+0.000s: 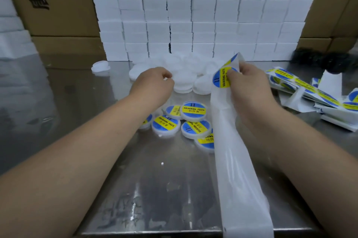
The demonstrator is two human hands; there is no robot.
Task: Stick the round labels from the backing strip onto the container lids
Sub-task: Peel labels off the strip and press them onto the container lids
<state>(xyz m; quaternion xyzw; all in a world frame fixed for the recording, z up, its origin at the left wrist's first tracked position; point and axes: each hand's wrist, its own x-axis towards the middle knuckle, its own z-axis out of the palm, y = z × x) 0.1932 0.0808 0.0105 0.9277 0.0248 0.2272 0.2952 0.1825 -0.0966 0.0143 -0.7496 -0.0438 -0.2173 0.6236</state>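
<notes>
My right hand (247, 84) grips the white backing strip (232, 150), which hangs down toward the table's near edge. Its thumb presses a round blue-and-yellow label (220, 79) near the strip's top. My left hand (155, 84) reaches over the pile of plain white lids (183, 77) with its fingers curled down at one lid; whether it holds that lid is hidden. Several labelled lids (193, 111) lie in a cluster between my forearms.
A wall of stacked white boxes (193, 15) stands behind the lids. More label strips (310, 94) lie in a heap at the right. One loose white lid (100, 66) sits at the back left. Cardboard cartons (58, 5) flank the metal table (155, 189).
</notes>
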